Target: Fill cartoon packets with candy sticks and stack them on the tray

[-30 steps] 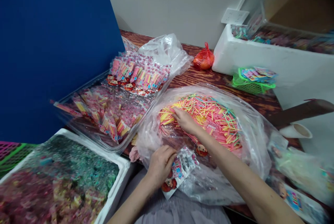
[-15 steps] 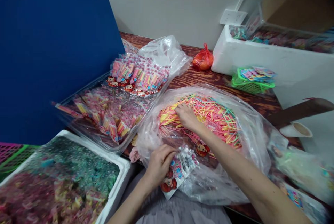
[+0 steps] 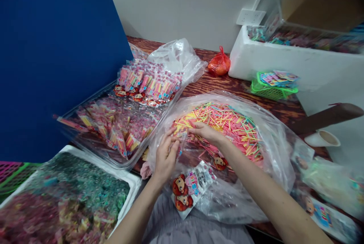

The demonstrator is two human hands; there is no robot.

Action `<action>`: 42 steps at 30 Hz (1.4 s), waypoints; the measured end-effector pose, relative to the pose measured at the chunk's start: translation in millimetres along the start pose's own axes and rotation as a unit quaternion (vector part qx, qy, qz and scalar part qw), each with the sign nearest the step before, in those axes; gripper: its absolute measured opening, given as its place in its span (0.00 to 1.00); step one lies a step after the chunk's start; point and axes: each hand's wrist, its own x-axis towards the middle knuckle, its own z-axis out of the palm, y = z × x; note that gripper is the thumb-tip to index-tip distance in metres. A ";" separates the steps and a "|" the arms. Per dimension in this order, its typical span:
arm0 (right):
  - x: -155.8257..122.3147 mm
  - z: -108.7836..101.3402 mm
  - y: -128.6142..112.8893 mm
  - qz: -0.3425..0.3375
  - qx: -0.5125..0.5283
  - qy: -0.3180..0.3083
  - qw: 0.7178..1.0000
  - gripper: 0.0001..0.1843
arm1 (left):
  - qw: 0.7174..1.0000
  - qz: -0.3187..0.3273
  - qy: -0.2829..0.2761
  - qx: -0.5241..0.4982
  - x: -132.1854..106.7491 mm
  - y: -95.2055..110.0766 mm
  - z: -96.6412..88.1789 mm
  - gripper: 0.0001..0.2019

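Pink and yellow sticks (image 3: 209, 117) lay unpacked; many filled packets (image 3: 122, 139) were in the tray (image 3: 127, 166); the left hand (image 3: 167, 155) pinched a clear packet (image 3: 182, 139); the right hand's (image 3: 205, 132) grip was unclear.

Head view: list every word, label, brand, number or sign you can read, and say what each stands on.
"STICK", tilted, on the front printed packet; the lettering beside it is unclear.
"STICK", as best it reads, on the lower-right packet.
Too small or blurred: the lettering on the row of filled packets and on the printed packets in the green basket.
No number can be read.
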 end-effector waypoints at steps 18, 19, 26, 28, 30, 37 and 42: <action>-29.1 38.5 53.7 -0.101 0.099 0.072 0.987 0.06 | 0.983 -0.086 0.020 -0.158 21.5 -16.8 12.3 0.07; -33.7 41.0 57.9 -0.098 0.088 0.080 0.988 0.06 | 0.982 -0.096 0.025 -0.162 17.7 -16.4 9.7 0.07; -39.8 50.9 71.2 -0.142 0.016 0.136 0.980 0.10 | 0.986 -0.052 -0.086 -0.130 -3.5 0.4 21.1 0.09; -39.7 50.9 72.3 -0.148 0.012 0.152 0.977 0.13 | 0.980 0.013 -0.179 -0.090 -3.9 2.8 26.2 0.08; -41.1 49.4 71.1 -0.139 0.019 0.156 0.978 0.14 | 0.975 0.027 -0.209 -0.073 -2.3 2.4 27.0 0.09; -57.9 38.3 45.6 -0.143 0.036 0.148 0.978 0.09 | 0.973 -0.149 -0.012 -0.178 0.9 -10.3 1.9 0.07; -65.1 38.1 37.4 -0.137 0.019 0.143 0.980 0.09 | 0.964 -0.181 0.031 -0.192 -7.8 -20.5 -3.7 0.09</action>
